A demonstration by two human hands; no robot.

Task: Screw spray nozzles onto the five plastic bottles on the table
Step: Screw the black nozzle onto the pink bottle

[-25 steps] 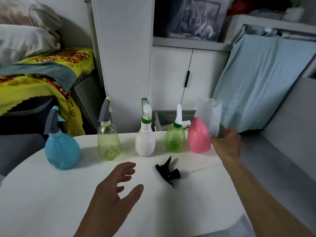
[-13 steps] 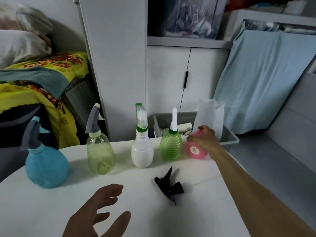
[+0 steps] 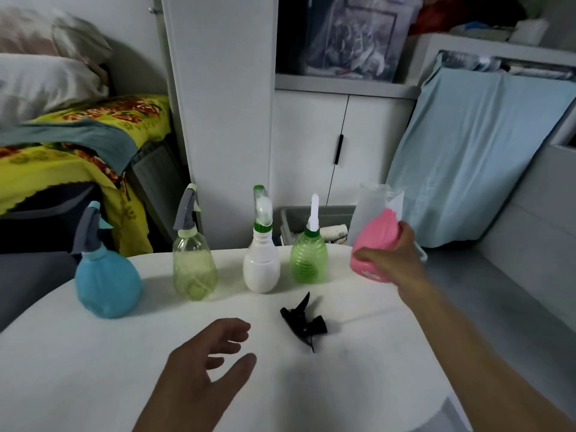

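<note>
Bottles blue [image 3: 107, 280], pale green [image 3: 194, 269], white [image 3: 261, 269], green [image 3: 309, 260], pink [image 3: 375, 241]; nozzle [image 3: 304, 321] black.

smooth pink plastic bottle [image 3: 375, 241]; matt black plastic nozzle [image 3: 304, 321]; matt white table [image 3: 93, 353].

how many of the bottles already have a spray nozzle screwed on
4. The blue bottle, pale green bottle, white bottle and ribbed green bottle stand in a row, each topped. The pink bottle, in the right hand, has none.
</note>
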